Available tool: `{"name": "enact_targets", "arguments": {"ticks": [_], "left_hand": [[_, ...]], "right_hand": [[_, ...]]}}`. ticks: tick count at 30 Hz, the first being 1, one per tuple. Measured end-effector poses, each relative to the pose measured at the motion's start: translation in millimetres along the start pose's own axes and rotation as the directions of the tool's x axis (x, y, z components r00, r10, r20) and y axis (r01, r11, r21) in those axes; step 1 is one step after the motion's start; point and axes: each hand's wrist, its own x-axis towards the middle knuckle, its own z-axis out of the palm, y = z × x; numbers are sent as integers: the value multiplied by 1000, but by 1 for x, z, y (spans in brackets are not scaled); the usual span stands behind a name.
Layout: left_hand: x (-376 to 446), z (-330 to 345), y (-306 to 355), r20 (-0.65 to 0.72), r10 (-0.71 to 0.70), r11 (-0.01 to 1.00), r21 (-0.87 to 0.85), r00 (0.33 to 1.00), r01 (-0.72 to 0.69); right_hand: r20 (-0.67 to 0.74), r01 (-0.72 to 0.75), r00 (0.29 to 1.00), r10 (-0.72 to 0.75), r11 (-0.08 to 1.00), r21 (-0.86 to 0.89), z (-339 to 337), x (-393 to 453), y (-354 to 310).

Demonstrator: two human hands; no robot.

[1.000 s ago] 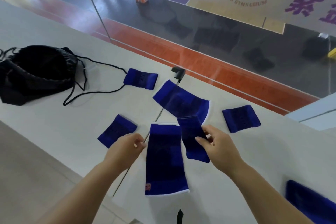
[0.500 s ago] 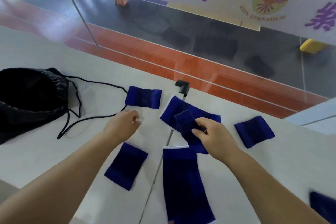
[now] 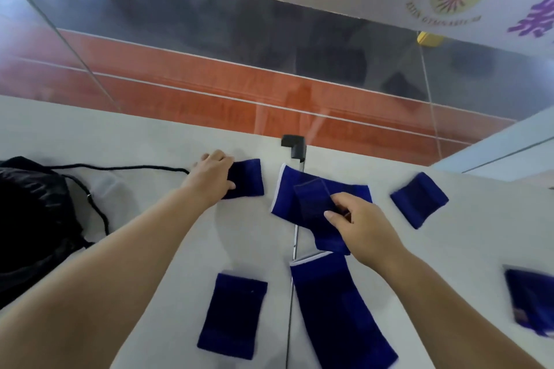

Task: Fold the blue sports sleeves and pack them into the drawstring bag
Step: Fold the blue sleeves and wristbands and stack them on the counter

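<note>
The pale tabletop (image 3: 144, 141) in front of you runs up to a glass panel. Your left hand (image 3: 213, 176) lies flat, fingers loose, on a small folded blue sleeve (image 3: 248, 178) just beside the bag's black cord (image 3: 126, 167). Your right hand (image 3: 361, 226) pinches a narrow blue sleeve (image 3: 311, 199) over a white-trimmed sleeve (image 3: 287, 189). The black drawstring bag (image 3: 33, 213) sits open at far left. Other sleeves lie scattered nearby.
</note>
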Motion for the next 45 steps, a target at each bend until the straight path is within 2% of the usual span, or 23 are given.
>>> {"name": "enact_targets", "arguments": {"ticks": [3, 8, 14, 19, 22, 26, 31, 33, 37, 39, 42, 43, 45], "left_hand": [[0, -4, -1, -6, -46, 999, 27, 999, 46], [-9, -5, -4, -43, -90, 977, -199, 995, 80], [-34, -16, 12, -129, -81, 952, -304, 988, 38], [-69, -23, 52, -205, -71, 849, -527, 976, -49], [-90, -11, 81, -163, -37, 760, -645, 986, -78], [-113, 30, 119, -44, -21, 626, -779, 999, -22], [-141, 77, 168, 87, -67, 586, -803, 994, 109], [-149, 87, 188, 126, -85, 610, -778, 988, 151], [-157, 95, 231, 219, -27, 575, -795, 975, 194], [-159, 96, 251, 254, -6, 507, -833, 967, 222], [-161, 94, 277, 317, 0, 268, -914, 948, 306], [-161, 94, 284, 329, 0, 196, -926, 944, 323], [-162, 96, 297, 324, 8, 134, -938, 946, 320]], "right_hand": [[-9, -40, 999, 40, 999, -15, 0, -5, 1], [-37, -63, 997, 62, 998, -4, 3, -13, 3], [-26, -87, 996, 88, 996, 8, 3, -26, 7], [-99, -161, 981, 164, 986, 38, -7, -42, 25], [-106, -227, 966, 235, 970, 83, -14, -56, 45], [-110, -248, 957, 268, 954, 168, -29, -80, 80], [-14, -234, 968, 252, 916, 325, -52, -119, 120], [48, -209, 976, 211, 863, 459, -61, -133, 129], [118, -191, 982, 150, 759, 623, -70, -146, 145], [129, -199, 980, 153, 714, 671, -70, -147, 153], [120, -229, 971, 208, 650, 724, -70, -145, 164], [104, -226, 970, 220, 653, 723, -70, -144, 168], [68, -211, 971, 229, 689, 694, -71, -143, 174]]}}
